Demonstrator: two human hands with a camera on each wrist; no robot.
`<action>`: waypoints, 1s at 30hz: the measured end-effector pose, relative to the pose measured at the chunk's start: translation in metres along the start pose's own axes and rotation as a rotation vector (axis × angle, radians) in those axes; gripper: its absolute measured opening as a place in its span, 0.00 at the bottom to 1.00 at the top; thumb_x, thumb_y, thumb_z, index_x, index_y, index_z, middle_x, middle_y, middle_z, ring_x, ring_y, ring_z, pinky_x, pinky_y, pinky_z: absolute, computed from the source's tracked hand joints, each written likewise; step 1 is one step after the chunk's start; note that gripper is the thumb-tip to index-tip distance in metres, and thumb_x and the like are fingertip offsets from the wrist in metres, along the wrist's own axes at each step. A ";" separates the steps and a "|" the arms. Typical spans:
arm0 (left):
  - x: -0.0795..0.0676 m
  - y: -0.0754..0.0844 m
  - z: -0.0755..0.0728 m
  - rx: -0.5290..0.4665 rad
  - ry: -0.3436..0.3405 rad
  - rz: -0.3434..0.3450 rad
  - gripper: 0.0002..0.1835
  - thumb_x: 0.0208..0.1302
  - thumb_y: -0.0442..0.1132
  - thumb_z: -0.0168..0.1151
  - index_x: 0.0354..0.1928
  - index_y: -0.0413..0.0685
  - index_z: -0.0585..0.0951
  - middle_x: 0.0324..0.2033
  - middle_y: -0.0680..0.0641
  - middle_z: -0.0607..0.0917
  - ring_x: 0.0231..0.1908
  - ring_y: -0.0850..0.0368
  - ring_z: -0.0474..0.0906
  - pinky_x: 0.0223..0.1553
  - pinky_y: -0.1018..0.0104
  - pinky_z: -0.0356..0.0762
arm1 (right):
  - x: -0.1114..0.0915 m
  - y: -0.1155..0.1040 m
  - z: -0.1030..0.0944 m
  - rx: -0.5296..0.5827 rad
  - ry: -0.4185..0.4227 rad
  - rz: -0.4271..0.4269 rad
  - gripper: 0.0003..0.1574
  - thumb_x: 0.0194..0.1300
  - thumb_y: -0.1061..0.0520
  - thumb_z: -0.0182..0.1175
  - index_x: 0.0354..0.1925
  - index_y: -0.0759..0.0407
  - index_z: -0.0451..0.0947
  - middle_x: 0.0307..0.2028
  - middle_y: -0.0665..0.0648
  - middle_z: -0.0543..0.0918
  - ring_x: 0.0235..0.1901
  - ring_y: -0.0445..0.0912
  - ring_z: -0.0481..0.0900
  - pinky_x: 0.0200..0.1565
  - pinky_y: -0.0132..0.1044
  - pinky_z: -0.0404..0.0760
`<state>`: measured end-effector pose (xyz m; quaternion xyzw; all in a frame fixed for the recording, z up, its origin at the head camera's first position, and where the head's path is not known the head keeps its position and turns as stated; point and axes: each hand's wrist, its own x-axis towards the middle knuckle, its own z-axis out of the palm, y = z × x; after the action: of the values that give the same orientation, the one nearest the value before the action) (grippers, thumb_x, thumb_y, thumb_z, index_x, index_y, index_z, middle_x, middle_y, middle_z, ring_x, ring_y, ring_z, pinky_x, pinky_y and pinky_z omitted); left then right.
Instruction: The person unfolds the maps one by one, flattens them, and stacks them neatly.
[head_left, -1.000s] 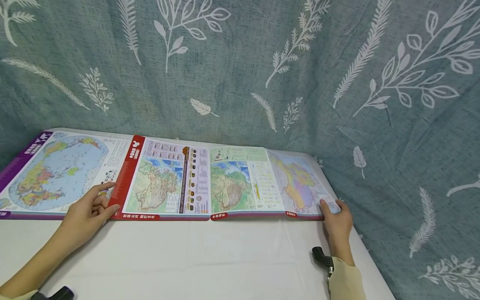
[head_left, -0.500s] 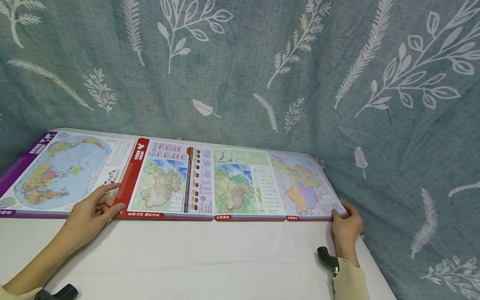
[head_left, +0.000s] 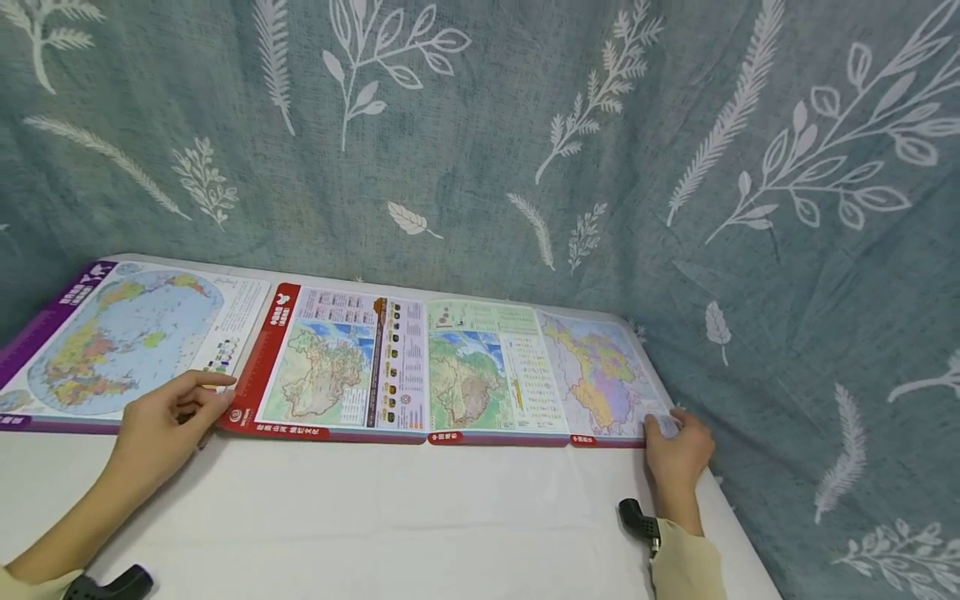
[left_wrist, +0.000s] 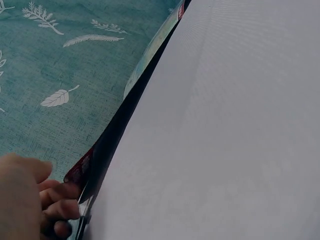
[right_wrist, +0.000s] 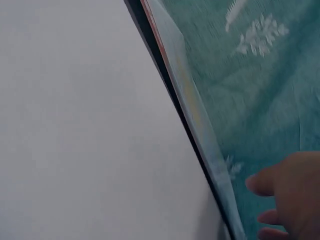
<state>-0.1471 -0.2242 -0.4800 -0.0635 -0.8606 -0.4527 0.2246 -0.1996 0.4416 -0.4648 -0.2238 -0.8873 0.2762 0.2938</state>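
A long fold-out map (head_left: 330, 375) with a red left border lies unfolded on the table, its panels side by side. Beside its near left corner is my left hand (head_left: 161, 425), thumb and index tip close to the red border. In the left wrist view, that hand's fingers (left_wrist: 62, 197) are by the dark red corner, and the thumb stands apart from it. My right hand (head_left: 678, 454) is at the map's near right corner. The right wrist view shows its thumb and fingers parted, with no sheet between them.
A purple-bordered world map (head_left: 135, 342) lies to the left, against the red-edged one. White cloth covers the table (head_left: 390, 517). A teal curtain (head_left: 465, 150) with white leaf prints hangs behind and along the right side.
The fold-out's right end, gripped and a little raised earlier, now lies flat. My left thumb has come off the red corner, uncovering a small logo. The right hand shifted right, then back left.
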 end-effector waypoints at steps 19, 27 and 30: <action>0.008 -0.002 0.001 0.003 0.103 -0.079 0.05 0.71 0.39 0.70 0.37 0.46 0.87 0.20 0.49 0.84 0.17 0.67 0.72 0.20 0.76 0.68 | -0.065 -0.108 0.047 0.284 -0.032 -0.434 0.12 0.66 0.64 0.69 0.48 0.66 0.86 0.48 0.66 0.87 0.58 0.63 0.78 0.60 0.58 0.72; 0.009 -0.003 -0.014 0.096 0.132 -0.129 0.08 0.70 0.42 0.71 0.41 0.45 0.89 0.23 0.63 0.81 0.26 0.70 0.69 0.25 0.77 0.64 | -0.097 -0.136 0.072 0.317 -0.080 -0.502 0.12 0.66 0.64 0.69 0.48 0.65 0.85 0.47 0.63 0.87 0.55 0.60 0.79 0.56 0.56 0.74; 0.009 -0.006 -0.018 0.108 0.147 -0.125 0.08 0.70 0.42 0.71 0.41 0.43 0.89 0.24 0.71 0.77 0.28 0.72 0.68 0.28 0.79 0.63 | -0.111 -0.148 0.081 0.330 -0.073 -0.532 0.11 0.66 0.64 0.69 0.47 0.64 0.85 0.45 0.61 0.87 0.54 0.59 0.80 0.53 0.54 0.76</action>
<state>-0.1515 -0.2425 -0.4714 0.0356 -0.8672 -0.4223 0.2615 -0.2061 0.2400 -0.4714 0.0770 -0.8678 0.3378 0.3562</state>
